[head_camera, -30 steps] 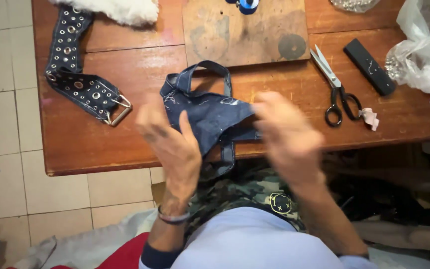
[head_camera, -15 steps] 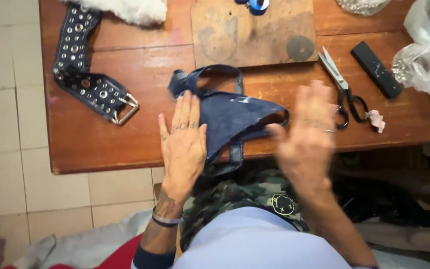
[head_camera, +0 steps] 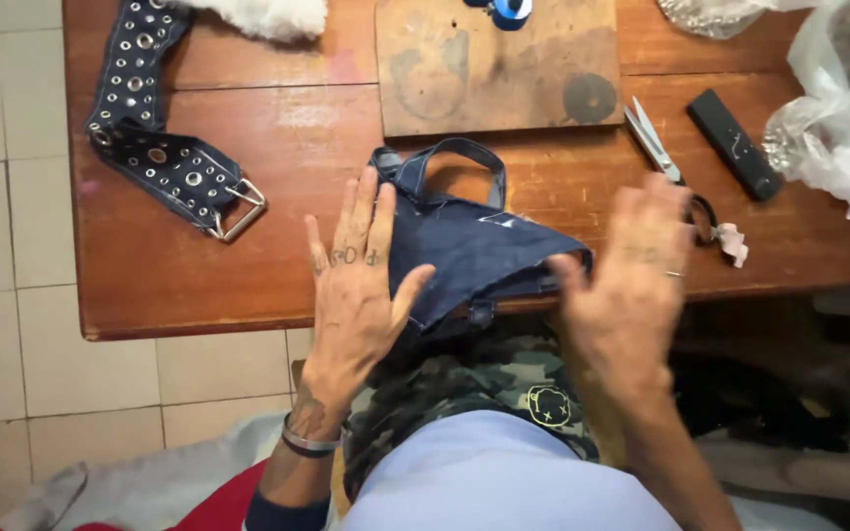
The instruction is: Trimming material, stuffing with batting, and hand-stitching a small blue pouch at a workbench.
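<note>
Both grips apart, flat on denim piece [head_camera: 474, 246], wooden table [head_camera: 248, 256], tiled floor [head_camera: 12, 197]

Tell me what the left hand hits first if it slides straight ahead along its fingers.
Probably the denim piece's loop strap, then the wooden board; the left hand already rests on the denim.

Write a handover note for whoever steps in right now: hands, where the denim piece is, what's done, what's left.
Left hand: flat, palm down on the left part of the dark denim piece, gripping nothing.
Right hand: open, fingers spread at the piece's right end, blurred.
The piece lies at the near edge of the wooden table, its strap loop pointing away.
Scissors lie untouched to the right, studded denim belt to the left.
Done: piece spread on the table. Left: flattening its right side, probably.
</note>
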